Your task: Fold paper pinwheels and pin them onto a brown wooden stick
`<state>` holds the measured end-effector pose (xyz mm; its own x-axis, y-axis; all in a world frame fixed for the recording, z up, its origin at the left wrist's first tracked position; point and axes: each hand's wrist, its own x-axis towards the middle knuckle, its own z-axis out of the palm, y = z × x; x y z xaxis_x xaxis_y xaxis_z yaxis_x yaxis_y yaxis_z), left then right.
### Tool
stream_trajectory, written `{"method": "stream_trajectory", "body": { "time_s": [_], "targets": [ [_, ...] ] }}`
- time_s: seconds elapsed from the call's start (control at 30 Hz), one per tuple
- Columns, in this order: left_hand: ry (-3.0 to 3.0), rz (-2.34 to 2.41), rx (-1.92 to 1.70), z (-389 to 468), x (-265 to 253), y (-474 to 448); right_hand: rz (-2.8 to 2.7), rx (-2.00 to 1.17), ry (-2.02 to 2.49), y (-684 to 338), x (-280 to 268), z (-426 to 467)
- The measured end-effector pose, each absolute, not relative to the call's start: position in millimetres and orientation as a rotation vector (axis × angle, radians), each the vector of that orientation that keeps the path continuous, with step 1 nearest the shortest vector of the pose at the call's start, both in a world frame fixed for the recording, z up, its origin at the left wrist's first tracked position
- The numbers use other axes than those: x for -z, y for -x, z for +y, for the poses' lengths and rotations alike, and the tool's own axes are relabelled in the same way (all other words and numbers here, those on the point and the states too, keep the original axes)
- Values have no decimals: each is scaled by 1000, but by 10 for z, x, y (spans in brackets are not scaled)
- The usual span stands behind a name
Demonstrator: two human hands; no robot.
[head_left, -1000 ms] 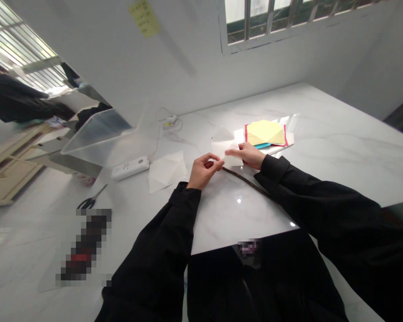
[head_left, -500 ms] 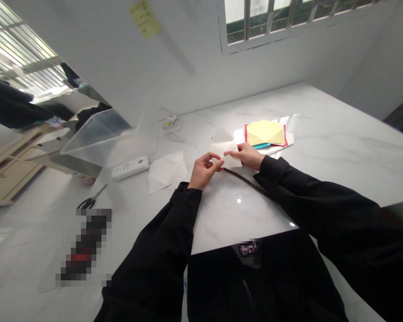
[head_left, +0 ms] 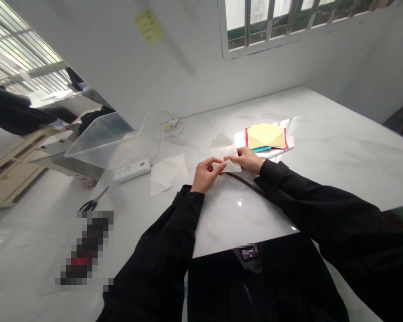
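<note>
A small white paper envelope (head_left: pixel 222 145) with its pointed flap facing away is between my hands, just above the table. My left hand (head_left: pixel 206 173) pinches its near left edge with thumb and fingers. On the right side, my right hand (head_left: pixel 247 160) grips the same paper, thumb pointing inward. Below the hands, a thin dark brown strip (head_left: pixel 245 181) runs across the table towards my right sleeve. A flat piece of white folded paper (head_left: pixel 168 173) lies left of my left hand. Beyond my right hand rests a stack of envelopes with a yellow one (head_left: pixel 267 135) on top.
To the left are a white power strip (head_left: pixel 132 171), scissors (head_left: pixel 93 201) and a blurred-out dark object (head_left: pixel 87 250). A clear plastic bin (head_left: pixel 100 138) stands behind them. A small white plug with a cable (head_left: pixel 172 124) lies near the wall. Another person's dark sleeve (head_left: pixel 10 109) shows at far left.
The view has shifted slightly, so everything sits a little lower. My fingers have moved a little along the near edge of the envelope; both hands still hold it.
</note>
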<state>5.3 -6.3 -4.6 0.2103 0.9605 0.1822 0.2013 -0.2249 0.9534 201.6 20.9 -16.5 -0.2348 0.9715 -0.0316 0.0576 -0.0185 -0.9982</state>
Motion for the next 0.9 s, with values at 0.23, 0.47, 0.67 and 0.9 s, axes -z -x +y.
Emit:
{"method": "stream_trajectory", "body": {
  "time_s": [0.23,0.47,0.67,0.9],
  "targets": [
    [-1535,1132,-1156,-40,96,-69,-1396,-1394,1130,-2001,149,193],
    [-1398,1070,-1203,-57,70,-96,-1408,-1352,1153,-2000,141,188],
    [-1439,1077,-1209,-70,56,-108,-1423,-1329,1177,-1994,133,177],
    [-1440,1080,-1255,-51,56,-104,-1320,-1523,1062,-2035,75,189]
  ]
}}
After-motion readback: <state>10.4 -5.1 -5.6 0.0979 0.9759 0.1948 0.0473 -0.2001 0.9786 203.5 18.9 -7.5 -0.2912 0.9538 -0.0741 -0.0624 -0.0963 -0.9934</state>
